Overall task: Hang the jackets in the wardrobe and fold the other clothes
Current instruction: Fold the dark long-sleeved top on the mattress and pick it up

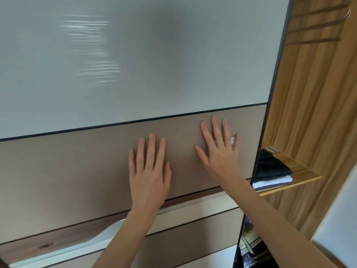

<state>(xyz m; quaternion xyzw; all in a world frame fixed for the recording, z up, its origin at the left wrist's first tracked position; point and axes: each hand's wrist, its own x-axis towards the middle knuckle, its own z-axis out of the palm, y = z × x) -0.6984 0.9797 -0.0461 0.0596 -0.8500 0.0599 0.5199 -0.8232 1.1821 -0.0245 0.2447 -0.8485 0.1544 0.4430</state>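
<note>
A sliding wardrobe door [81, 167] fills most of the head view, with a frosted white upper panel [154, 55] and a taupe band below. My left hand [149, 171] lies flat on the taupe band, fingers straight and spread. My right hand [220, 149] presses flat on the same band near the door's right edge, fingers spread. To the right of the door edge the wardrobe interior [313, 113] stands open. Folded dark and white clothes [270, 171] lie stacked on a wooden shelf [301, 180] inside.
Bare wooden hangers [316, 26] hang at the top right inside the wardrobe. A white panel edge [336, 219] stands at the lower right. A small white object [232, 141] shows beside my right index finger. More items lie low in the wardrobe [249, 244].
</note>
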